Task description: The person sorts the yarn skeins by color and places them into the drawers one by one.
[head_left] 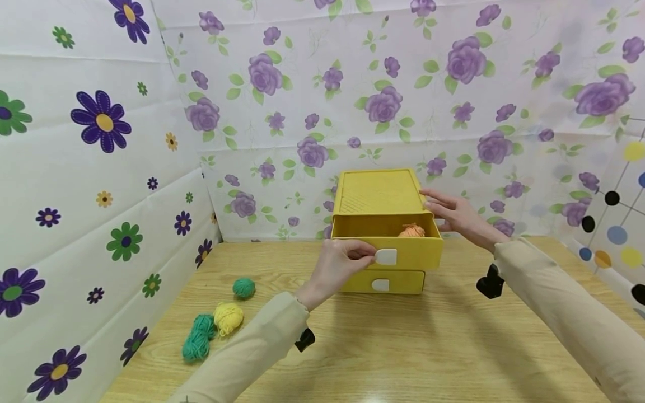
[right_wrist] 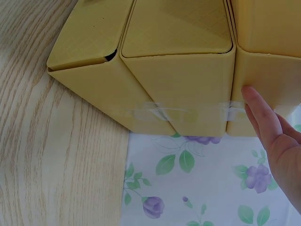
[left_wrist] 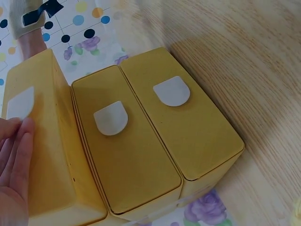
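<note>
A yellow drawer unit (head_left: 378, 193) stands on the table with its top drawer (head_left: 413, 254) pulled out. An orange yarn ball (head_left: 412, 230) lies inside that drawer, partly hidden by its front. My left hand (head_left: 345, 260) pinches the white handle (head_left: 387, 257) of the drawer between thumb and fingers. In the left wrist view, the two lower drawers (left_wrist: 141, 155) are closed, each with a white tab. My right hand (head_left: 453, 215) touches the unit's right side near the top, its fingers (right_wrist: 261, 110) fairly straight against the yellow wall.
To the left on the wooden table (head_left: 282, 358) lie a small green yarn ball (head_left: 244, 287), a yellow yarn ball (head_left: 228, 318) and a longer green skein (head_left: 199, 337). Flower-patterned cloth (head_left: 302, 101) hangs close behind the unit and along the left side.
</note>
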The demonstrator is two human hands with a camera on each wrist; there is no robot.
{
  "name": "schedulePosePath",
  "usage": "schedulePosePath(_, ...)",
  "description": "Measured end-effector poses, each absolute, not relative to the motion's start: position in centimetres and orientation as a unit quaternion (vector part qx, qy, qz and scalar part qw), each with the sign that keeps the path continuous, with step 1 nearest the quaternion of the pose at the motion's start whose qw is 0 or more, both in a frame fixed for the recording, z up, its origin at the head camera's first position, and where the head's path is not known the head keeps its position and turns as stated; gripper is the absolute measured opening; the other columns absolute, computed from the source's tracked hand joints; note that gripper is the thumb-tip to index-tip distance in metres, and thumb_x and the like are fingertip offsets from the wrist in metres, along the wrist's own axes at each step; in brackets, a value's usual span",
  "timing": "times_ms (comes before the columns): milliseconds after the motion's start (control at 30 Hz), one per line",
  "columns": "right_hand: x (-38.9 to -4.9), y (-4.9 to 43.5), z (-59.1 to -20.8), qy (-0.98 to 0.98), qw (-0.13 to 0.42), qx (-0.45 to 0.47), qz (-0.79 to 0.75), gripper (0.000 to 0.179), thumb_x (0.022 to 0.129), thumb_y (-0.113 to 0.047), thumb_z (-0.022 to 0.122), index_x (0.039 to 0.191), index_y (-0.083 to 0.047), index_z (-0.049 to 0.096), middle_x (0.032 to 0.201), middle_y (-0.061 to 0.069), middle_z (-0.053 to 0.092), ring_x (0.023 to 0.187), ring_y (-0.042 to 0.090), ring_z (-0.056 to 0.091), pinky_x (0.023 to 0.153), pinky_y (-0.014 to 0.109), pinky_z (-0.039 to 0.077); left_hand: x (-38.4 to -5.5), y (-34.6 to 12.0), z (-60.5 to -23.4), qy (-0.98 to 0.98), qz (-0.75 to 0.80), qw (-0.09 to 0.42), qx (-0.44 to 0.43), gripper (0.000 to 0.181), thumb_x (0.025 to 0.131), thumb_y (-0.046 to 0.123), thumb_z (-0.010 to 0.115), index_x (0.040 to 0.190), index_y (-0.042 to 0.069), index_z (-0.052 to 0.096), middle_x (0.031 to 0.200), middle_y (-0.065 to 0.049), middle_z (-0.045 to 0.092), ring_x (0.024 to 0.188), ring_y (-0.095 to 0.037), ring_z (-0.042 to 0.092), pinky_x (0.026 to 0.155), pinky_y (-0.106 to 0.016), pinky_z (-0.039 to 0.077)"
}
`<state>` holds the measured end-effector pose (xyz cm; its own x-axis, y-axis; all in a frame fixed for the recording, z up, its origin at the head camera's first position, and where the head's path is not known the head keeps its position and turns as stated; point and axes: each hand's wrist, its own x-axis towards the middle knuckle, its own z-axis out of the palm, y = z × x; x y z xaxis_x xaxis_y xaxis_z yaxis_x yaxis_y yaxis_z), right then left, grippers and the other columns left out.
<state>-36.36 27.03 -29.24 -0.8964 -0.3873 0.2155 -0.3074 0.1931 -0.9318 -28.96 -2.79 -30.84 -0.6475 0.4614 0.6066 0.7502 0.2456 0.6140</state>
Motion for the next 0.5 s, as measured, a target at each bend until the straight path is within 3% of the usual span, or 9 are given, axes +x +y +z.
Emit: schedulePosePath(500,-36.4,27.1,-29.2,0.770,0.037,-0.218,-0.598,0.057,0.095,-0.032,0.046,0.145,-0.016,0.024,0.138,0.018,0.033,0.118,0.031,0.040,0.085,0.047,0.041,-30.3,-2.3,-31.1,-0.774,-0.475,0.178,-0.378,0.007,0.080,0.004,0.069,0.087,0.003,0.071,0.078,-0.001,0.067,0.066,-0.003,0.060,0.058,-0.022,0.049)
